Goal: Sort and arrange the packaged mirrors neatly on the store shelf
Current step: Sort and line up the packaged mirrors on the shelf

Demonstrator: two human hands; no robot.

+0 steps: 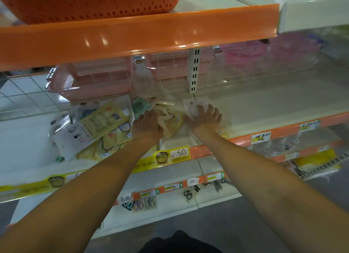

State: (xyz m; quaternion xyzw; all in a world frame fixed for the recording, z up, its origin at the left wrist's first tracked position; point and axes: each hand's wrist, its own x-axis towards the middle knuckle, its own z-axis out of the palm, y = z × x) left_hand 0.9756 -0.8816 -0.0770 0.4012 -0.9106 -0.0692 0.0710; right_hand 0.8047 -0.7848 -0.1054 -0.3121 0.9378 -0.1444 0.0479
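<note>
A loose heap of packaged mirrors [98, 126] in yellow and white sleeves lies on the left of the cream shelf [264, 109]. My left hand [148, 125] rests palm down on the heap's right edge, fingers curled over a beige mirror package [170, 120]. My right hand [204, 116] lies with fingers spread flat on a clear packaged mirror [192, 105] set apart to the right of the heap. A green package [139, 106] sits behind the heap.
An orange-edged upper shelf [143, 35] overhangs close above, carrying an orange basket [90, 1]. Pink baskets [94, 81] stand behind the heap. A white upright [194, 71] divides the back wire grid. Price tags [180, 153] line the front edge; scissors [188, 194] hang below.
</note>
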